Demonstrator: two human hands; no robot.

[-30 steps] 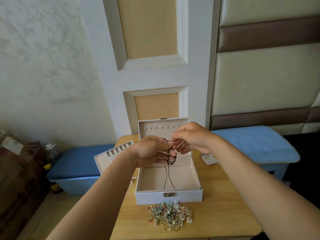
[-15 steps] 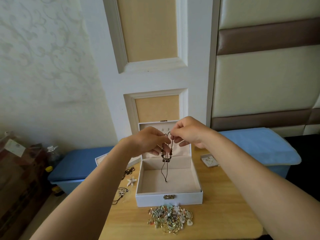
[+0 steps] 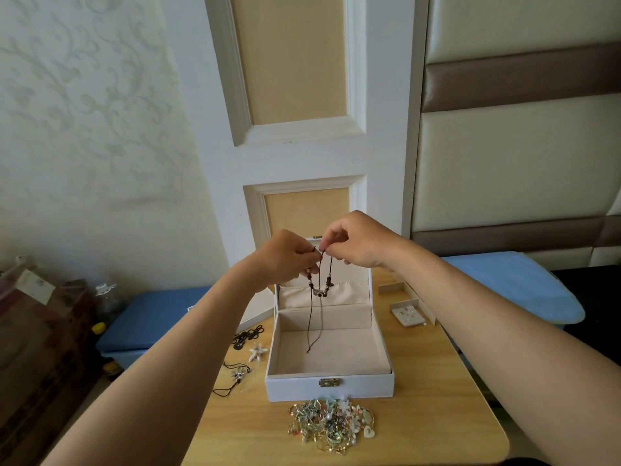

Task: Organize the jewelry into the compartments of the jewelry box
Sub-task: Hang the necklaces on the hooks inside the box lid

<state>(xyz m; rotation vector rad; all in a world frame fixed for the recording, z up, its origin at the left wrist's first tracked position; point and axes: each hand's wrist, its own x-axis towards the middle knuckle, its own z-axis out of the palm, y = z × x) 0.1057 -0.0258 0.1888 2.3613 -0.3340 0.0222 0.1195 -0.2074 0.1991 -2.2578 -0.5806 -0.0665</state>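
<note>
Both hands are up over the open jewelry box (image 3: 329, 389), nearly touching in front of its raised lid. The left hand (image 3: 285, 257) and the right hand (image 3: 356, 243) each have their fingers curled in, pinching the top of a dark cord necklace (image 3: 319, 292).

The cord hangs between them in a narrow loop, with small beads on either side and a little metal charm at the bottom. Two loose tails drop lower, into the beige-lined main compartment. I cannot tell whether their ends touch its floor.

The box is white with a brass clasp on its front wall, and it sits on a light wooden table (image 3: 430, 415). Just in front of the clasp lies a tangled pile of jewelry (image 3: 331, 422): gold hoops, pale green and white bits, and a white heart at its right edge.

To the left of the box, a starfish charm (image 3: 258, 352) lies on the table between a coiled black cord (image 3: 248, 335) and a corded pendant (image 3: 237, 375). To the right, near the right forearm, is a small white earring card (image 3: 408, 314).
</note>
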